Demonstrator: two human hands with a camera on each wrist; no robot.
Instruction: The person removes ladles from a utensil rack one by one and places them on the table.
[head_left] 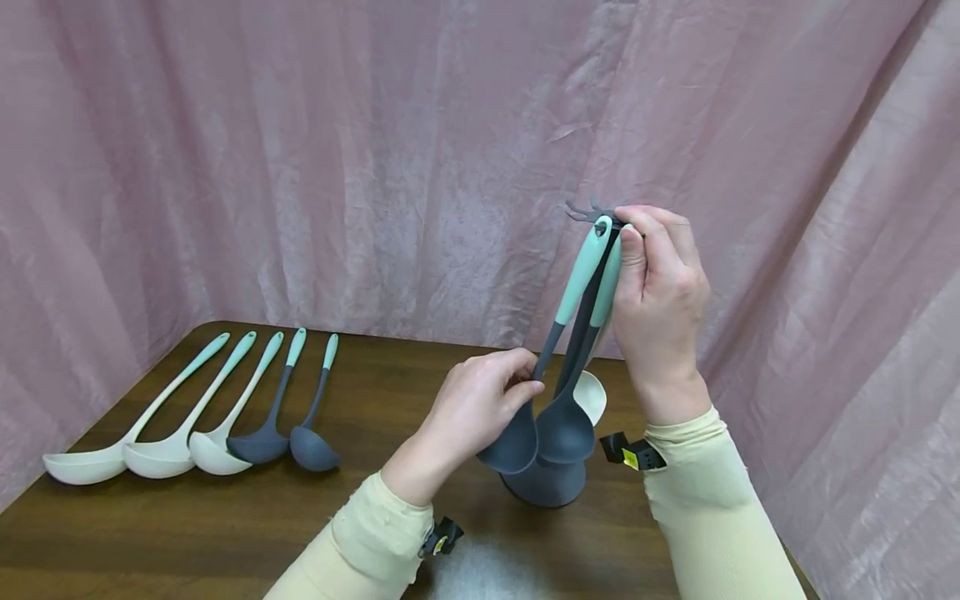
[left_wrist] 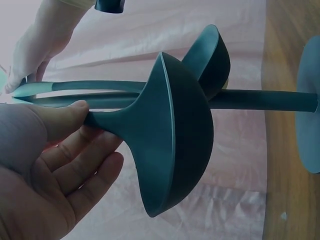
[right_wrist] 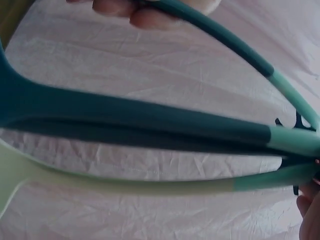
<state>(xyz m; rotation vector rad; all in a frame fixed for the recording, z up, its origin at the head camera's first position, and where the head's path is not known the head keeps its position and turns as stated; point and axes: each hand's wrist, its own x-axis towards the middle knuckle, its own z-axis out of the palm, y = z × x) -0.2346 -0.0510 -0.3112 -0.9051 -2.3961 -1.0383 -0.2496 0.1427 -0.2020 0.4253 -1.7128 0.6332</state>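
A dark grey utensil stand [head_left: 547, 490] has a hooked top [head_left: 583, 213] and a round base. My left hand [head_left: 476, 400] pinches the lower handle of a dark grey ladle [left_wrist: 175, 135], whose mint handle end overlaps the hooks in the head view. Up at the stand's top, my right hand [head_left: 663, 287] grips the hooked rack between thumb and fingers, close beside the mint handle ends. A second dark grey ladle [head_left: 567, 432] hangs in front of the post. Behind it hangs a cream ladle [head_left: 591, 397], partly hidden; its handle [right_wrist: 150, 187] shows in the right wrist view.
On the left of the brown wooden table [head_left: 420, 533] lie several ladles in a row, cream ones such as this outer ladle [head_left: 90, 467] and dark grey ones such as this inner ladle [head_left: 313, 450]. Pink curtains [head_left: 450, 167] stand behind and at the sides.
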